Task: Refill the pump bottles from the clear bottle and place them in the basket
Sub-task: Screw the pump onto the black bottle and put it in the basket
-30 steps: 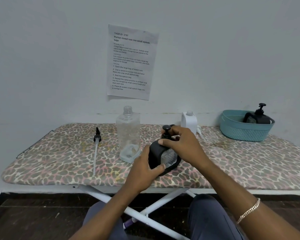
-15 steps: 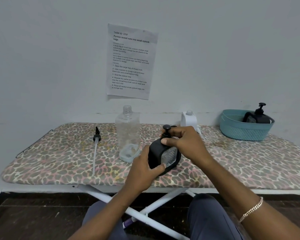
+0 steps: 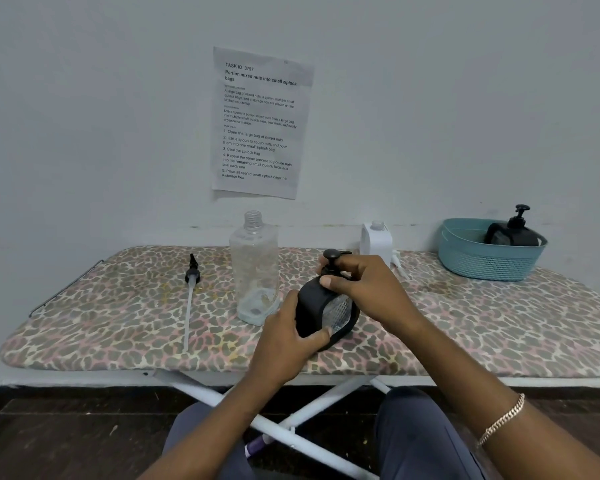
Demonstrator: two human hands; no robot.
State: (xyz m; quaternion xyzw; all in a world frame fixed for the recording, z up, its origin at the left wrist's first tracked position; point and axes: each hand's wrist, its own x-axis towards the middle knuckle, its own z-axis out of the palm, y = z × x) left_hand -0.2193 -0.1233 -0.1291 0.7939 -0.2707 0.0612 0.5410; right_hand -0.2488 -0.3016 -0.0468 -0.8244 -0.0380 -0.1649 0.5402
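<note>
Now both hands (image 3: 288,344) clasp black pump bottle (image 3: 323,313), clear bottle (image 3: 255,268) nearly empty, basket (image 3: 478,261) holding another pump bottle (image 3: 513,232).

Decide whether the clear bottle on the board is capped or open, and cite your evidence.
Open. The clear bottle stands upright with bare neck threads; a pump head lies left of it.

I count two black pump bottles (image 3: 326,311) (image 3: 513,232), one clear bottle (image 3: 255,268), one white bottle (image 3: 376,239), one loose pump (image 3: 191,289), one basket (image 3: 482,261), one wall sheet (image 3: 260,123).
</note>
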